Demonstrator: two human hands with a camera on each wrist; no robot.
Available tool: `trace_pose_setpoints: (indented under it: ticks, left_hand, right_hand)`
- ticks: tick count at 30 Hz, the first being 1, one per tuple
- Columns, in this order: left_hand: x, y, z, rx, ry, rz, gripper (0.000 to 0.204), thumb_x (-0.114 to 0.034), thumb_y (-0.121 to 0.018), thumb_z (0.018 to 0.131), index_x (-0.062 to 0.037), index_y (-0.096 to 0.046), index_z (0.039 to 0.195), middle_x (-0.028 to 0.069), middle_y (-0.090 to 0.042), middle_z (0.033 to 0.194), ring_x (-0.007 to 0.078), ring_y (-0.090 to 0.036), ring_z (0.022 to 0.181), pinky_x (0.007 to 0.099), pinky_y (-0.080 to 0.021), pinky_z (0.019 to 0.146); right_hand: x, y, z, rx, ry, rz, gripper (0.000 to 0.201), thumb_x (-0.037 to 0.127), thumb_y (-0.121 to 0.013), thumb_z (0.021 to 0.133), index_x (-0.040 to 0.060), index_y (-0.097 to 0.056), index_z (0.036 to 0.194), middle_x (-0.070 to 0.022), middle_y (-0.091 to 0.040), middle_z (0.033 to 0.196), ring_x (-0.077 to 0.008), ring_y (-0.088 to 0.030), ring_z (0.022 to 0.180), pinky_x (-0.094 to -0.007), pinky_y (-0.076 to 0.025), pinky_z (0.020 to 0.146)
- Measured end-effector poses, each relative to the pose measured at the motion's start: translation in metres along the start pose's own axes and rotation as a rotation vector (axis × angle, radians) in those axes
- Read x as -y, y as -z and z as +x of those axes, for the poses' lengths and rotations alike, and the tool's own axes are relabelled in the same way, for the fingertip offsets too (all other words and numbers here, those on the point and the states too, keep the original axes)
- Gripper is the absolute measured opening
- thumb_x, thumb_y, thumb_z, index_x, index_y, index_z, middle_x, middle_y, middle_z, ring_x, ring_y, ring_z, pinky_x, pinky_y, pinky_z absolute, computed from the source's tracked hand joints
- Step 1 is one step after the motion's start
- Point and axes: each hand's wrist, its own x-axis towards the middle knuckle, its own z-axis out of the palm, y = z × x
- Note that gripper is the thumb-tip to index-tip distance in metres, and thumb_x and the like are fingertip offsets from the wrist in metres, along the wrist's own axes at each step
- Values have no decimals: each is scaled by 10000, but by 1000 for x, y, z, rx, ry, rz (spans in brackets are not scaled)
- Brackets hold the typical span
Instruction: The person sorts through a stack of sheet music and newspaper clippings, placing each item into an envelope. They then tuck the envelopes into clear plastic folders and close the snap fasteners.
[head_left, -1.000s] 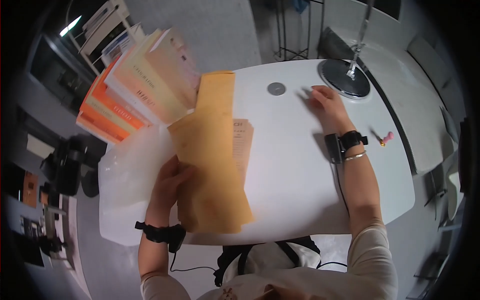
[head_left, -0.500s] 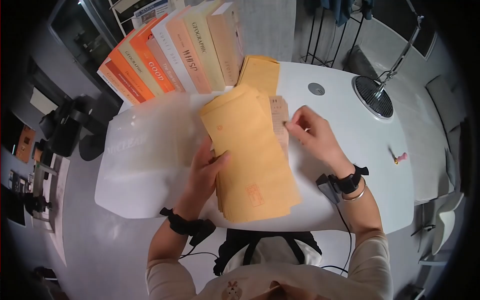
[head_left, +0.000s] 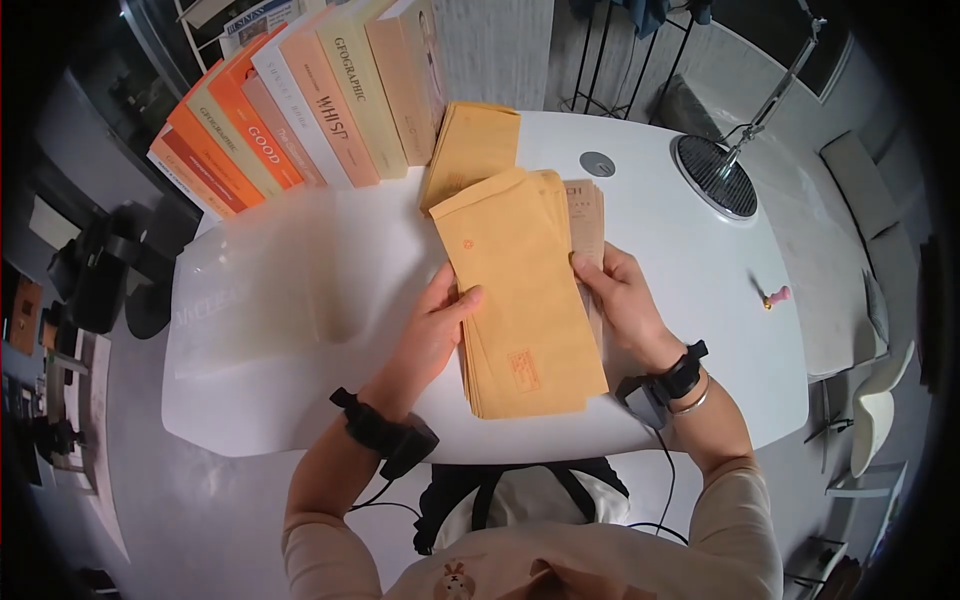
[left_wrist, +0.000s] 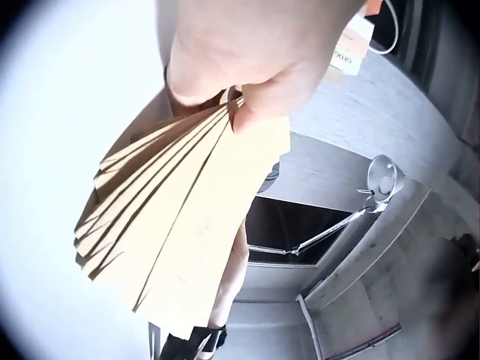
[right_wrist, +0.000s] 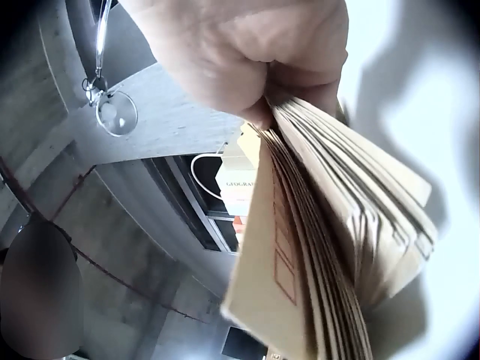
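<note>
My left hand point(head_left: 430, 325) grips a fanned stack of yellow-brown envelopes point(head_left: 525, 290) by its left edge, thumb on the front. Red stamp marks show on the top envelope. Behind the stack's right side, printed brown paper sheets point(head_left: 588, 215) stick out. My right hand point(head_left: 630, 305) pinches these sheets at their right edge, thumb in front. Seen from the right wrist, the sheets point(right_wrist: 360, 187) form a thick bundle under the fingers, beside the envelopes point(right_wrist: 259, 270). The left wrist view shows the envelopes point(left_wrist: 187, 210) spreading out below the thumb.
More envelopes point(head_left: 475, 140) lie at the back of the white desk point(head_left: 400, 420), beside a row of upright books point(head_left: 300, 110). A translucent plastic sleeve point(head_left: 250, 300) lies at left. At right are a lamp base point(head_left: 715, 175) and a small pink-handled stamp point(head_left: 777, 297).
My right hand has come from near the lamp base to the printed sheets and now pinches them. My left hand has turned the envelope stack and brought it toward the middle. The head view has shifted.
</note>
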Motion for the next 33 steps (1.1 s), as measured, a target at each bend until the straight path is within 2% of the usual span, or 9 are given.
trace_pose_setpoints:
  ticks: [6,11,15,16,20,23,29,32,33]
  left_hand:
    - [7,7,2,10,-35,157,435,-57,-539,925,7,-392,1329,76,-536,1234,133,-512,1112,297,-408,960]
    - [0,9,-4,-4,-48,172,398,-42,-540,914,17,-431,1293,68,-576,1176,129,-547,1042,284,-423,925]
    - [-21,26,-10,-42,-80,286,373,-59,-530,914,22,-450,1268,62,-595,1134,114,-555,1007,265,-432,886]
    - [-31,27,-16,-65,-74,279,360,-62,-513,911,23,-457,1256,60,-599,1117,106,-554,999,258,-431,872]
    - [-46,72,-30,-118,-71,450,376,-44,-502,899,15,-459,1268,78,-595,1147,133,-552,1035,274,-416,911]
    - [-49,81,-45,-201,-51,546,414,-37,-500,892,13,-444,1298,91,-578,1193,154,-536,1090,280,-396,950]
    - [-53,85,-60,-241,22,676,464,-24,-505,892,5,-417,1347,102,-547,1261,170,-517,1145,291,-379,991]
    - [-54,81,-58,-233,-10,738,470,-17,-505,895,0,-412,1355,103,-541,1267,172,-514,1151,295,-379,996]
    - [-55,79,-57,-228,-12,746,469,-16,-503,896,3,-412,1355,102,-538,1270,172,-511,1154,294,-379,996]
  right_hand:
    - [23,1,-5,-82,238,-236,307,231,-524,973,-39,-575,1111,-45,-650,969,-72,-563,852,-236,-464,763]
    - [46,28,-15,-217,244,-262,332,250,-527,970,-34,-576,1135,-52,-649,1000,-87,-568,902,-239,-456,797]
    - [51,59,-27,-165,152,-144,353,230,-518,970,-49,-543,1186,-81,-627,1067,-107,-584,926,-257,-465,826]
    - [51,64,-31,-145,75,-99,370,207,-521,965,-64,-510,1217,-100,-615,1095,-126,-592,953,-269,-474,845]
    - [27,79,-39,-157,-40,-41,376,186,-532,958,-81,-495,1220,-108,-610,1091,-135,-594,956,-252,-487,834]
    - [13,83,-44,-228,-58,-185,388,192,-543,951,-80,-493,1225,-115,-632,1028,-133,-607,914,-256,-493,796]
    - [19,90,-49,-274,-14,-865,382,166,-619,883,-39,-549,1198,-149,-667,832,-163,-629,673,-304,-497,620]
    - [18,98,-49,-286,83,-1172,361,133,-649,845,-25,-589,1164,-157,-670,839,-207,-622,614,-315,-493,588]
    - [18,98,-50,-281,92,-1184,366,127,-656,836,-21,-593,1164,-154,-671,851,-213,-622,618,-315,-493,591]
